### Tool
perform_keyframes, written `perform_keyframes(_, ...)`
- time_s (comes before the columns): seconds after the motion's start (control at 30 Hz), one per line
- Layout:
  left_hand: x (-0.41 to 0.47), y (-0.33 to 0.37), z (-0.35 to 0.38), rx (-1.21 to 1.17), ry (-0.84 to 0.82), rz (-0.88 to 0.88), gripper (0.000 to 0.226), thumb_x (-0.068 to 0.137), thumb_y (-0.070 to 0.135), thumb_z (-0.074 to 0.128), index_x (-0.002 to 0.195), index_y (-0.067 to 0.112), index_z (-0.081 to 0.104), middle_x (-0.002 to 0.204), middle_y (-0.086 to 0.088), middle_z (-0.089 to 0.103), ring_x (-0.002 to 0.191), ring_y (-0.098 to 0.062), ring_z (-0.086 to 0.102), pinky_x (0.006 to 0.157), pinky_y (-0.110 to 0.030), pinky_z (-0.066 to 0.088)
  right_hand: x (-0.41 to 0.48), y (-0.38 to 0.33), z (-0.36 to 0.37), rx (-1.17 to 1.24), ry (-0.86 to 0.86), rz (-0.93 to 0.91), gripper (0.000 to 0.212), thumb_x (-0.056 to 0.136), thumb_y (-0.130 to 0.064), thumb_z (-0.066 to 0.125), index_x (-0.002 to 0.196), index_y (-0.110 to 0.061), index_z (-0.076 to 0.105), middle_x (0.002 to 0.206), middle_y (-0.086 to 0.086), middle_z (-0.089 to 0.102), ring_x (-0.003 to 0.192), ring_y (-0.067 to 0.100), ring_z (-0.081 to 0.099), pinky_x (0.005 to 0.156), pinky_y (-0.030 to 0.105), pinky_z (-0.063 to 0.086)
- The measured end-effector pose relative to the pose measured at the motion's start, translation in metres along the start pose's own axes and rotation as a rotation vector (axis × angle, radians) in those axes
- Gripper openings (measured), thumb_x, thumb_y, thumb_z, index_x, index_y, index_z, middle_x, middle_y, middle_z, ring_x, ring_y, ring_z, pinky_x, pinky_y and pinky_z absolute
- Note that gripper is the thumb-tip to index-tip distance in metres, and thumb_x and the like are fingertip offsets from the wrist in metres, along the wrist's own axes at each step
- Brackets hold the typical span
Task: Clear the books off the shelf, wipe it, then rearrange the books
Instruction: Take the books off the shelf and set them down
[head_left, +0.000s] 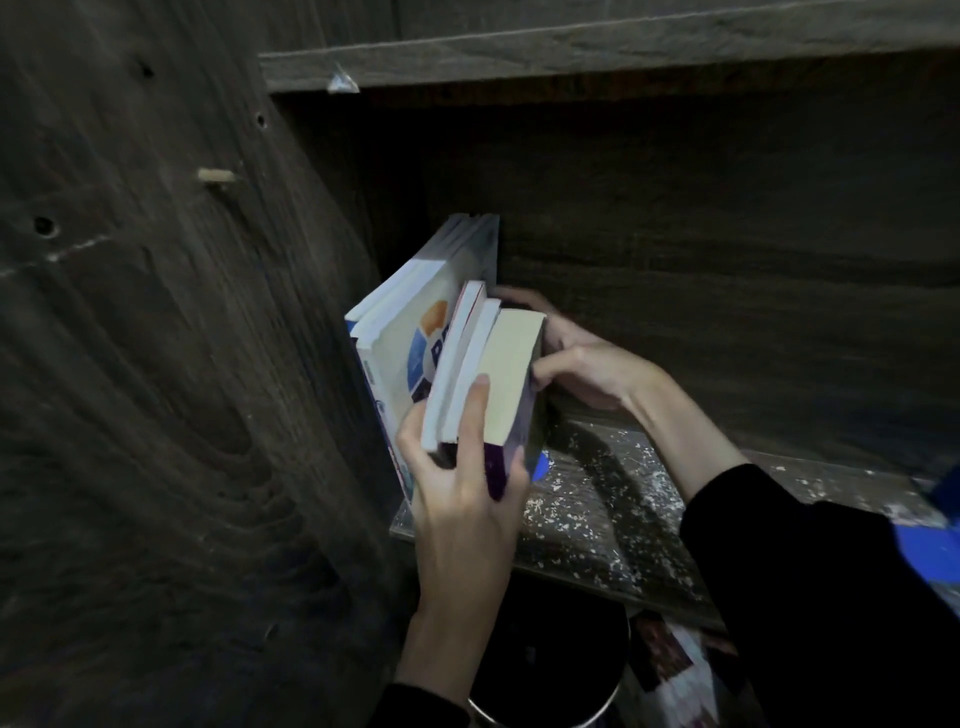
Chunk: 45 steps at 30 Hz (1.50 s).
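Observation:
Three small paperbacks stand upright at the left end of the dark wooden shelf. My left hand grips their near ends, thumb on the left side and fingers over the spines. My right hand reaches behind and curls round the right side of the outermost cream-edged book. Two larger white books lean against the cabinet's left wall behind them.
The shelf board is speckled with white dust and flakes. A blue object lies at the shelf's right end. Below the shelf are a dark round container and printed papers. Another shelf board runs overhead.

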<state>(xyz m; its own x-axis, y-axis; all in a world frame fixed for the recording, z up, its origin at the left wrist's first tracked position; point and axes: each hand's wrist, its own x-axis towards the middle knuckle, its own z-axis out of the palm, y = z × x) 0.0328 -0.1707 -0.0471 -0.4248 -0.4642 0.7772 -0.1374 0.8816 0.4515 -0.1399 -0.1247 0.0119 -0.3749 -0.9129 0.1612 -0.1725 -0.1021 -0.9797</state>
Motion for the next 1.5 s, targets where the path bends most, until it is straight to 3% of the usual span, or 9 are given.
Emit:
perform_keyframes(0.23, 0.007, -0.009, -0.021, -0.21, -0.003, -0.064, 0.046, 0.07, 0.031, 0.074, 0.113, 0.04, 0.059, 0.123, -0.005, 0.044, 0.114, 0.005, 0.044, 0.091, -0.001, 0.038, -0.016, 0.001, -0.005, 0.046, -0.102, -0.072, 0.105, 0.071, 0.029, 0.053, 0.143, -0.041, 0.024, 0.144, -0.011, 0.037, 0.126, 0.011, 0.05, 0.093, 0.026, 0.05)
perform_keyframes(0.4, 0.021, 0.01, -0.032, -0.495, -0.079, -0.344, 0.053, 0.063, 0.026, 0.081, 0.098, 0.058, 0.058, 0.112, 0.023, 0.053, 0.104, 0.002, 0.058, 0.088, -0.023, 0.052, -0.035, 0.011, -0.009, 0.233, -0.048, -0.011, 0.093, 0.066, -0.006, 0.081, 0.135, -0.05, 0.036, 0.129, 0.005, 0.061, 0.119, 0.024, 0.059, 0.087, 0.033, 0.054)
perform_keyframes(0.53, 0.038, 0.015, -0.028, -0.697, -0.104, -0.429, 0.051, 0.061, 0.028, 0.081, 0.106, 0.041, 0.061, 0.116, 0.004, 0.063, 0.111, -0.018, 0.061, 0.091, -0.048, 0.052, -0.054, 0.007, -0.014, 0.171, 0.059, 0.024, 0.082, 0.071, -0.019, 0.082, 0.13, -0.055, 0.038, 0.132, -0.002, 0.06, 0.115, 0.022, 0.062, 0.082, 0.031, 0.055)
perform_keyframes(0.73, 0.054, 0.026, -0.012, -0.767, -0.149, -0.551, 0.052, 0.071, 0.025, 0.073, 0.115, 0.044, 0.053, 0.112, 0.005, 0.066, 0.104, -0.018, 0.065, 0.086, -0.05, 0.054, -0.074, -0.009, -0.008, -0.143, 0.332, -0.009, 0.07, 0.09, -0.032, 0.06, 0.138, -0.058, 0.017, 0.108, -0.056, 0.046, 0.112, -0.014, 0.053, 0.094, 0.017, 0.047)
perform_keyframes(0.83, 0.058, 0.029, -0.007, -0.751, -0.172, -0.538, 0.047, 0.081, 0.018, 0.072, 0.117, 0.04, 0.052, 0.105, 0.009, 0.067, 0.096, -0.017, 0.068, 0.081, -0.051, 0.056, -0.089, -0.014, -0.005, -0.195, 0.336, -0.004, 0.061, 0.089, -0.032, 0.061, 0.141, -0.05, 0.033, 0.132, -0.043, 0.038, 0.124, -0.013, 0.042, 0.099, 0.01, 0.038)
perform_keyframes(0.97, 0.057, 0.03, -0.006, -0.746, -0.191, -0.549, 0.041, 0.086, 0.012, 0.07, 0.119, 0.03, 0.056, 0.108, 0.001, 0.067, 0.089, -0.019, 0.07, 0.074, -0.05, 0.059, -0.108, -0.02, -0.002, -0.117, 0.289, 0.05, 0.053, 0.085, -0.016, 0.069, 0.132, -0.036, 0.055, 0.11, -0.041, 0.056, 0.089, -0.003, 0.065, 0.071, 0.01, 0.049)
perform_keyframes(1.07, 0.052, 0.036, -0.006, -0.776, -0.236, -0.589, 0.041, 0.087, 0.016, 0.069, 0.122, 0.035, 0.057, 0.115, 0.007, 0.065, 0.095, -0.015, 0.069, 0.081, -0.046, 0.058, -0.12, -0.023, 0.003, -0.115, 0.361, 0.051, 0.048, 0.087, -0.015, 0.068, 0.129, -0.033, 0.058, 0.119, -0.032, 0.052, 0.101, -0.014, 0.058, 0.076, 0.006, 0.046)
perform_keyframes(1.23, 0.019, 0.059, -0.011, -0.702, -0.579, -0.486, 0.058, 0.088, 0.033, 0.067, 0.134, 0.055, 0.041, 0.149, 0.012, 0.036, 0.133, 0.0, 0.035, 0.108, -0.026, 0.034, -0.165, -0.021, 0.011, -0.197, 0.487, 0.099, 0.044, 0.087, -0.024, 0.068, 0.128, -0.038, 0.059, 0.123, -0.034, 0.052, 0.118, -0.018, 0.045, 0.099, 0.008, 0.038)
perform_keyframes(1.5, -0.107, 0.073, -0.015, -0.67, -1.023, -0.596, 0.073, 0.061, 0.053, 0.075, 0.12, 0.072, 0.036, 0.137, 0.002, 0.048, 0.113, -0.003, 0.056, 0.096, -0.014, 0.044, -0.291, 0.04, 0.058, -0.298, 0.605, 0.336, 0.043, 0.087, -0.032, 0.066, 0.125, -0.05, 0.053, 0.134, -0.024, 0.051, 0.126, -0.008, 0.042, 0.093, 0.001, 0.032)
